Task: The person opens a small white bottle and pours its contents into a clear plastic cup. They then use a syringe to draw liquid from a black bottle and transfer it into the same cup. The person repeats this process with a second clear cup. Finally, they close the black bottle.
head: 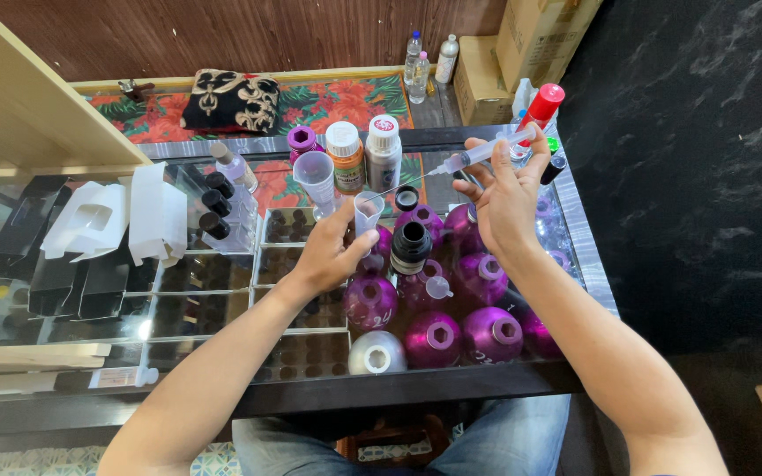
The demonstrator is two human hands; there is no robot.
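Note:
My left hand point(328, 256) grips a small clear plastic cup point(367, 211) held above the glass counter. My right hand point(506, 201) holds a clear syringe point(478, 155) with a long needle; the needle tip points left and down toward the cup's mouth. Below both hands stand several round purple metal bottles point(434, 339), a silver one point(377, 353) and a black-capped bottle point(411, 247).
A clear measuring beaker point(316, 176), an orange bottle point(346, 157) and a grey bottle point(384, 152) with white caps stand behind. Small clear black-capped vials point(215, 207) and white and black boxes point(99, 225) lie left. A red-capped bottle point(541, 107) stands far right. The glass counter's edge point(399, 388) is near me.

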